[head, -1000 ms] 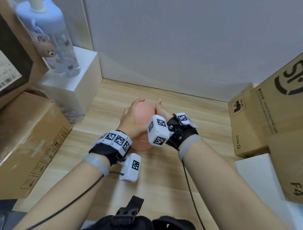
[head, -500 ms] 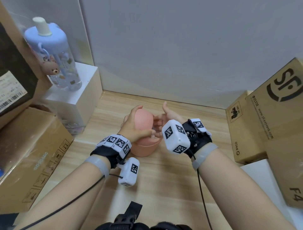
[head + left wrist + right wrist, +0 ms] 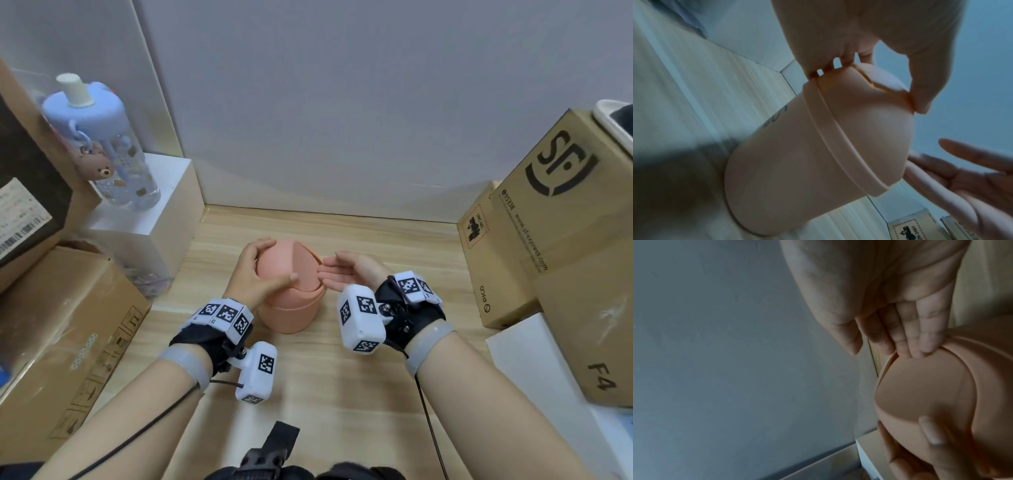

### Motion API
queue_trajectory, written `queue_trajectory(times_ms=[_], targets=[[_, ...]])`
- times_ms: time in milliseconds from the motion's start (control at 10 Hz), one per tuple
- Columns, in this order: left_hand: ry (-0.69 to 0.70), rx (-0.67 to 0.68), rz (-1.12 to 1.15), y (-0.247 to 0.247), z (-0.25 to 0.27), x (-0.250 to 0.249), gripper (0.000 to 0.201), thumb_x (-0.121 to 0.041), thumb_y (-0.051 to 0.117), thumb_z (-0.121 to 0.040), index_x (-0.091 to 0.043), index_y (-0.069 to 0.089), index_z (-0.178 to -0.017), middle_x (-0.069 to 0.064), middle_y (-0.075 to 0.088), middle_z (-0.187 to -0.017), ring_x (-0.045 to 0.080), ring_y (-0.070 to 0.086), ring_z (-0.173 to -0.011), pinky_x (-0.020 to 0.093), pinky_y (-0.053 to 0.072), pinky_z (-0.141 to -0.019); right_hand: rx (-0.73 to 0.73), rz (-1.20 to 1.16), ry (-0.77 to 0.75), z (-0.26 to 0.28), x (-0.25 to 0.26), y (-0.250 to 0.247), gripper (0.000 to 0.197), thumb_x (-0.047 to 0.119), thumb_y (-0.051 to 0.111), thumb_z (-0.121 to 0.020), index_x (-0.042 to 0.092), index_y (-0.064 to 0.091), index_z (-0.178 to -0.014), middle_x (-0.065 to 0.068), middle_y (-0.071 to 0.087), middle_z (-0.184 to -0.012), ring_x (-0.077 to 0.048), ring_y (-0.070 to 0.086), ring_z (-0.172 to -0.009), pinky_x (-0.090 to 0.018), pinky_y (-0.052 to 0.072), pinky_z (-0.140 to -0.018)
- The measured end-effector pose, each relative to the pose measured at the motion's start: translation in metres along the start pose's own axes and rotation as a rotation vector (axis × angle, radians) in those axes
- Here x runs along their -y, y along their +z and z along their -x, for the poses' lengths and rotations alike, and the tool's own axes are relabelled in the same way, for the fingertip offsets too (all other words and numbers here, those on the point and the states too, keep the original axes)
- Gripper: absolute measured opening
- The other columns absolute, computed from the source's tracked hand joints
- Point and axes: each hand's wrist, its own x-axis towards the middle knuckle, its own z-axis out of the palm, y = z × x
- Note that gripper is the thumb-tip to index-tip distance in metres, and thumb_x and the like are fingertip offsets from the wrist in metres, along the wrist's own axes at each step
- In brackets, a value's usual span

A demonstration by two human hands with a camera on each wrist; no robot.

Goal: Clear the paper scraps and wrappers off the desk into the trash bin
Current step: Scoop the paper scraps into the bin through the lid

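A small salmon-pink trash bin point(image 3: 291, 301) with a domed swing lid point(image 3: 293, 262) stands upright on the wooden worktop point(image 3: 342, 377), near the middle and a little back from the person. The left hand point(image 3: 255, 274) wraps over the dome from the left side: the thumb lies across the near face of the lid and the fingers curl over the top and far side, so this grip is closed round the lid itself. In the left wrist view the fingertips point(image 3: 813, 74) press at the seam where the lid meets the bin's rim.

The right hand point(image 3: 352, 270) sits just beside the bin on its right, palm turned up and inward, fingers straight and together (a loose, flat grip that holds nothing). Its fingertips point(image 3: 925, 347) touch the edge of the lid's flap in the right wrist view.

To the left a blue water bottle point(image 3: 102, 144) with a bear charm stands on a white box point(image 3: 150, 219), next to brown cartons point(image 3: 61, 342). Printed cardboard boxes point(image 3: 548, 240) are stacked at the right edge of the worktop.
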Motion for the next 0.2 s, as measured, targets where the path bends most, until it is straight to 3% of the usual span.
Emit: queue_trajectory(times_ms=[100, 200], targets=[[-0.045, 0.019, -0.075, 0.000, 0.000, -0.006, 0.090, -0.050, 0.072, -0.036, -0.026, 0.043, -0.118, -0.005, 0.044, -0.133, 0.014, 0.042, -0.124, 0.026, 0.032, -0.102, -0.014, 0.073, -0.024, 0.005, 0.006, 0.007, 0.027, 0.023, 0.046, -0.094, 0.002, 0.057, -0.081, -0.013, 0.060, -0.081, -0.021, 0.059, -0.074, -0.031, 0.053, -0.076], [-0.016, -0.003, -0.322, 0.002, -0.006, -0.027, 0.076, -0.043, 0.064, -0.045, -0.022, 0.045, -0.116, -0.002, 0.045, -0.138, 0.022, 0.040, -0.128, 0.039, 0.032, -0.107, -0.032, 0.185, -0.184, 0.016, 0.022, 0.007, 0.021, 0.023, 0.047, -0.093, 0.008, 0.061, -0.099, -0.002, 0.060, -0.085, -0.015, 0.057, -0.076, -0.025, 0.051, -0.070]])
